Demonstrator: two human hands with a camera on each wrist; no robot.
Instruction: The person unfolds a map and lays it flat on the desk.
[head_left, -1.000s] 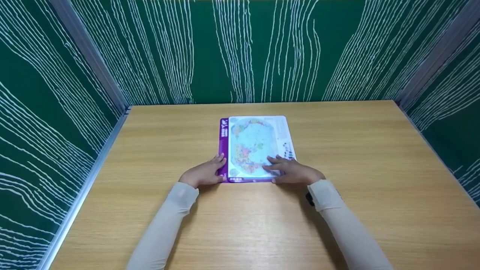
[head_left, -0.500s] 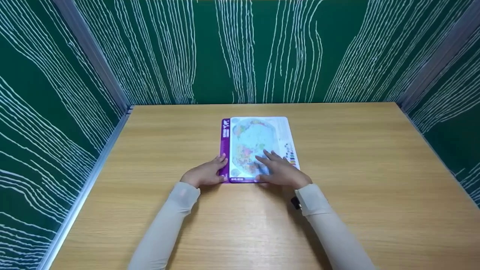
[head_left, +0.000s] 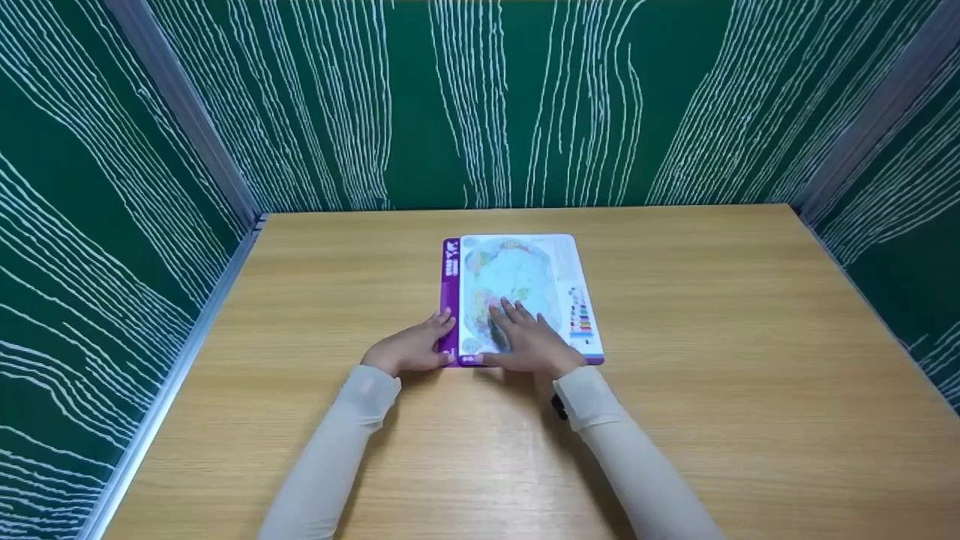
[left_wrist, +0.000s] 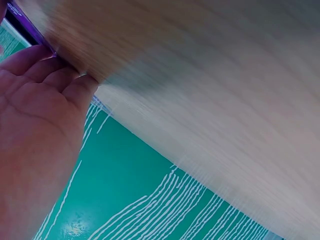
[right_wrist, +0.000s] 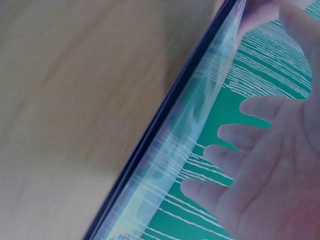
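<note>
A flat, glossy world map board with rounded corners lies on the wooden table. A purple strip with white print shows along its left side. My left hand rests at the lower left edge, its fingers on the purple strip. In the left wrist view, the fingers of that hand meet the edge. My right hand is spread above the lower part of the map, hiding some of it. In the right wrist view, the straight fingers stand a little apart from the shiny surface.
The wooden table extends on all sides of the board. Green walls with white wavy lines enclose its back and sides, with grey metal posts at the corners. A dark object shows under the right cuff.
My right hand has swept left across the map from its right edge, uncovering the lower right corner with its colored print. My left hand has stayed at the left edge.
</note>
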